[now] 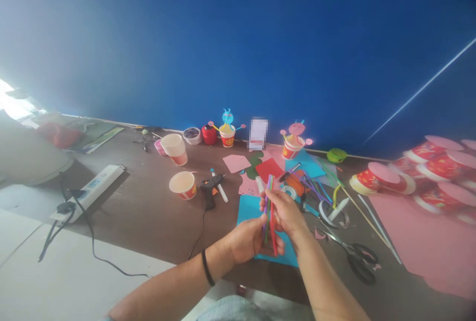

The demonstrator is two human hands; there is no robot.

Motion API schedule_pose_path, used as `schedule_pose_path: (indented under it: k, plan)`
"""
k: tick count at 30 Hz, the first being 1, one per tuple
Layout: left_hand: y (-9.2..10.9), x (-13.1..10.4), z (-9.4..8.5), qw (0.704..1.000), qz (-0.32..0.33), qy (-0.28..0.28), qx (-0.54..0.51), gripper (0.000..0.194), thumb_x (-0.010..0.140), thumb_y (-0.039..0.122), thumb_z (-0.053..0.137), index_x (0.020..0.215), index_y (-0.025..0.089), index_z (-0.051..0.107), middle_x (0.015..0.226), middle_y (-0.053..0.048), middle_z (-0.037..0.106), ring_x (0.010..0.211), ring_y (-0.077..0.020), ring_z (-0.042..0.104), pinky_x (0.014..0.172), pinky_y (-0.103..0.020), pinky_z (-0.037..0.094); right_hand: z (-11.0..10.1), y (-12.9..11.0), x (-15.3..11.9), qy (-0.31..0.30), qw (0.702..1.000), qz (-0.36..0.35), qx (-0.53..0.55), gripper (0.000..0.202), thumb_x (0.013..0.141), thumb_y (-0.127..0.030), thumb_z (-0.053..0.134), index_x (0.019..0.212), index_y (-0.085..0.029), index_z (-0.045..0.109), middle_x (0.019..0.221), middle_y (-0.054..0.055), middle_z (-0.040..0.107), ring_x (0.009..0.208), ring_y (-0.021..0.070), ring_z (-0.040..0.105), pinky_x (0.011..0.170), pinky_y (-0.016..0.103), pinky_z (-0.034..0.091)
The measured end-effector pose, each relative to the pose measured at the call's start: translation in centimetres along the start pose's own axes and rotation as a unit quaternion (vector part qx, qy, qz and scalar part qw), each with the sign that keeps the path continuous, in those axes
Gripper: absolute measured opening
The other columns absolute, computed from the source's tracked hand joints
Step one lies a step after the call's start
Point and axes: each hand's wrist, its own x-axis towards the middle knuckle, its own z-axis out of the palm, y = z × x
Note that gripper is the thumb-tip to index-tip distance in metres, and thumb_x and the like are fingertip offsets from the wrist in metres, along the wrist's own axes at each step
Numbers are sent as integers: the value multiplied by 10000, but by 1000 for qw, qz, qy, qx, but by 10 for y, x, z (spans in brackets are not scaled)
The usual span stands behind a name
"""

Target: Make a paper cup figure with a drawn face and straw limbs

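Trailing black cords, a power strip lay at left on the surface. Next, 2 paper cups, then a glue gun, its cord running toward the person. Centre: coloured stems stood bundled above a blue sheet. Left hand partly curled round their lower part; right hand pinched higher up. Further right, scissors near the right forearm, then disc-topped cups. Risks: slack fingers could drop a stem; a forearm catching the cord could drag the gun.
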Motion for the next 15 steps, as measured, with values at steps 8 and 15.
schedule_pose_path:
  k: [8, 15]
  plan:
    - [-14, -5, 0, 995, 3, 77, 63, 360, 781, 451, 612, 901, 115, 565, 748, -99, 664, 654, -202, 663, 656, -316, 478, 2, 6, 0, -7, 999, -20, -41, 381, 765, -506, 631, 818, -132, 683, 623, 22, 656, 585, 148, 610, 600, 270, 476]
    - [8, -65, -6, 823, 174, 265, 471, 436, 797, 278, 604, 1219, 219, 514, 1223, -120, 557, 1030, -245, 581, 805, -346, 477, 1, 14, 1, -6, 989, -27, -145, 366, 759, -450, 633, 944, -134, 641, 691, 33, 668, 607, 158, 601, 600, 286, 482]
